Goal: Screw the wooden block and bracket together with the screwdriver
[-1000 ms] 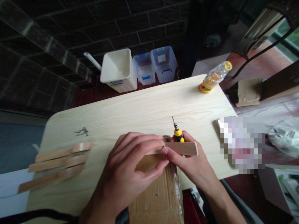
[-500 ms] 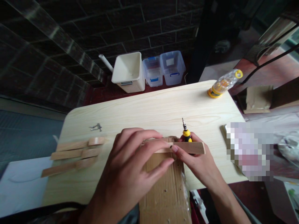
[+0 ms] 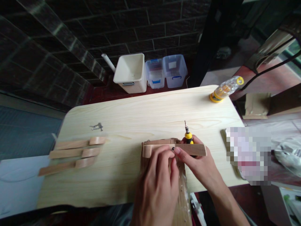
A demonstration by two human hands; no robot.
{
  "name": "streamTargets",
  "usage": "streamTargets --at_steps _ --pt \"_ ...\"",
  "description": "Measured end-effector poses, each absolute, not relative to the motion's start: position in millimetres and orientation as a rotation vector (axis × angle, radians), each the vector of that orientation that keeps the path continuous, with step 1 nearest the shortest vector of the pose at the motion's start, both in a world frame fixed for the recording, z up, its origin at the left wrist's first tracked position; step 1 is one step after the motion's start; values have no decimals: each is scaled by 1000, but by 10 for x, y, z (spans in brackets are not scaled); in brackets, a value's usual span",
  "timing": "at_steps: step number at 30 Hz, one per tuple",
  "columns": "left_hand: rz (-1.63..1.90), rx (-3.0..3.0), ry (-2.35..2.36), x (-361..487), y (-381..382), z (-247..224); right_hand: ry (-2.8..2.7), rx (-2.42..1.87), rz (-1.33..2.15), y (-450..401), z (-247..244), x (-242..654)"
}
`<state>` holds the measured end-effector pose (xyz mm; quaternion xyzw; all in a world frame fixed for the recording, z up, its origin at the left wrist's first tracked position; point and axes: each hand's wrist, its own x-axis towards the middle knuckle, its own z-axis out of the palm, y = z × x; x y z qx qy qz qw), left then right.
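Observation:
My right hand [image 3: 199, 158] is closed on the right part of a wooden strip [image 3: 194, 149], its thumb on the front face. The same hand also holds a yellow-and-black screwdriver [image 3: 188, 136] behind the strip, bit pointing up. My left hand [image 3: 158, 185] is closed, its bent fingertips pinched at a small dark screw [image 3: 173, 148] near the strip's middle, beside my right thumb. A thicker wooden block shows at the strip's left end. Beneath the strip is a worn cardboard box [image 3: 182, 188], partly hidden by my left hand.
Three similar wooden pieces [image 3: 68, 153] lie at the table's left, with several loose screws [image 3: 97, 126] above them. A clear bottle-shaped container with yellow ends [image 3: 227, 88] stands at the far right corner. Plastic bins [image 3: 130, 73] sit on the floor beyond the table [image 3: 141, 113].
My left hand has drawn down and right, its spread fingers now curled to a pinch at the screw, uncovering the strip's left end. My right hand keeps its hold.

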<state>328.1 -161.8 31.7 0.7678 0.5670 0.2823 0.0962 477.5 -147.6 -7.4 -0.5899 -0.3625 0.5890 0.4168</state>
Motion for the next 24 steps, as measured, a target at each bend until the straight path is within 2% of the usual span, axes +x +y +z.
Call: streamTargets --at_steps 7,18,24 --pt "971 2237 1693 3292 -1597 92 -895 -1476 1497 -1480 -110 4766" --pt "1056 2294 1601 3215 -1549 40 -882 -1436 1490 -1525 -102 4757" --pt "991 2310 1544 3126 -1562 20 -839 -1455 1172 -1603 -146 4743"
